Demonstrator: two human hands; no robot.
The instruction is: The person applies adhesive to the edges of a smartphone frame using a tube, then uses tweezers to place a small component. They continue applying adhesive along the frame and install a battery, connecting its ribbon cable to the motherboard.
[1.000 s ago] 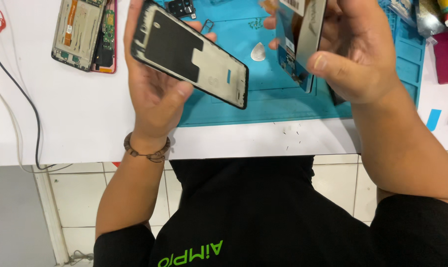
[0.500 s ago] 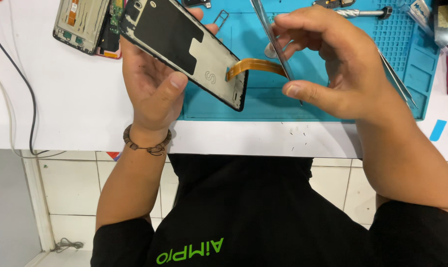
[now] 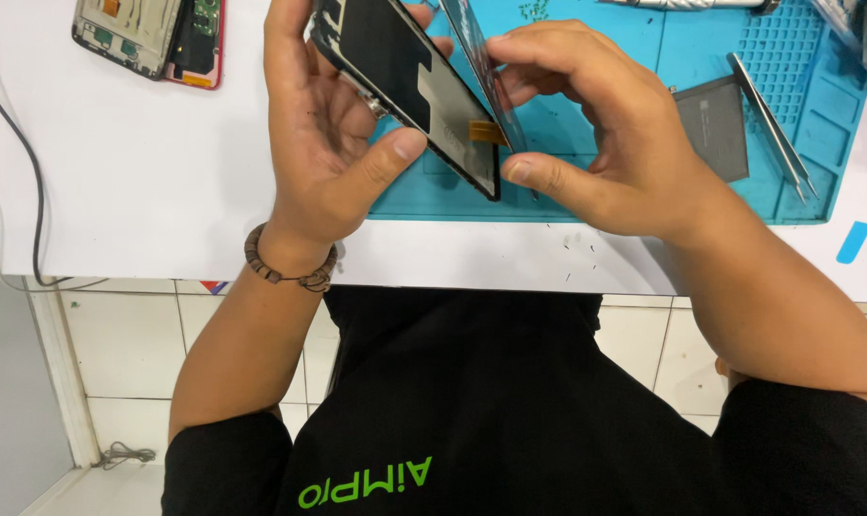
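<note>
My left hand (image 3: 328,143) grips a black phone frame (image 3: 410,86), tilted on edge, thumb pressed on its lower side. My right hand (image 3: 596,134) holds a thin display panel (image 3: 481,67) edge-on right beside the frame, pinched between thumb and fingers. A short orange flex cable (image 3: 486,132) runs between the panel and the frame. Both parts hover over the near left part of a blue work mat (image 3: 644,29).
A second opened phone with a red edge (image 3: 151,33) lies at the back left on the white table (image 3: 118,191). On the mat lie a grey battery (image 3: 713,129), tweezers (image 3: 768,124) and several tiny screws. A black cable (image 3: 37,191) hangs at the left edge.
The display panel has come closer to the frame, and the orange flex cable between them shows much shorter. Both hands sit nearer each other and lower in view.
</note>
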